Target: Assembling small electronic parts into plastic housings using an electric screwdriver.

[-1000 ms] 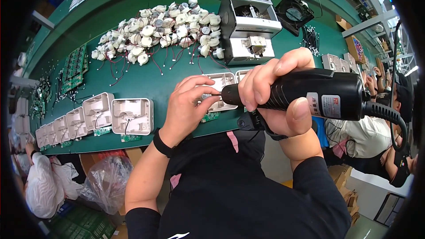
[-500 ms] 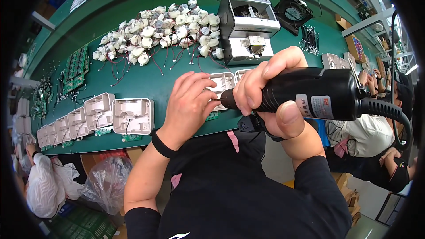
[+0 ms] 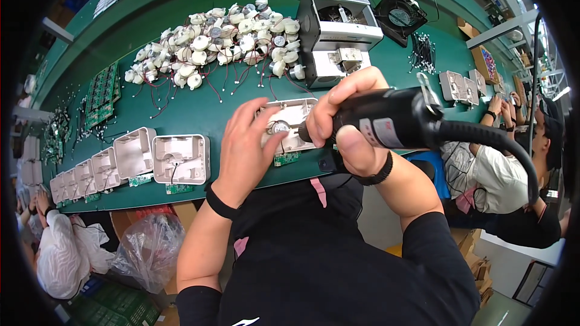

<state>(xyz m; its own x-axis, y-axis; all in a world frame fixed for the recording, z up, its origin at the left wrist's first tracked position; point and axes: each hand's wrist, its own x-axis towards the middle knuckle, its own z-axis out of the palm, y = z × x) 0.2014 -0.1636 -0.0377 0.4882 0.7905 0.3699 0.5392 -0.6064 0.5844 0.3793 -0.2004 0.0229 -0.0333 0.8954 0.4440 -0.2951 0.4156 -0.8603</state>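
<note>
My right hand (image 3: 356,148) is wrapped round a black electric screwdriver (image 3: 383,115) with a thick cable at its back end. The screwdriver's front end points down at a light grey plastic housing (image 3: 303,109) in front of me; the tip itself is hard to make out. Inside that housing sits a small round metal part (image 3: 280,127). My left hand (image 3: 244,148) is open at the housing's left side, thumb and fingers apart, with nothing visible in it. A green circuit board (image 3: 287,159) lies at the housing's near edge.
Left of me stands a row of similar housings (image 3: 181,139). Behind are a heap of white wired motors (image 3: 199,54) and green circuit boards (image 3: 103,93). A screw feeder (image 3: 341,30), a black fan (image 3: 400,18) and a bundle of black wires (image 3: 423,54) stand farther right. Co-workers sit on both sides.
My left thumb and fingers, pinched near the screwdriver's tip before, have spread apart. The screwdriver has swung, its back end shifting left and its front end coming over the housing.
</note>
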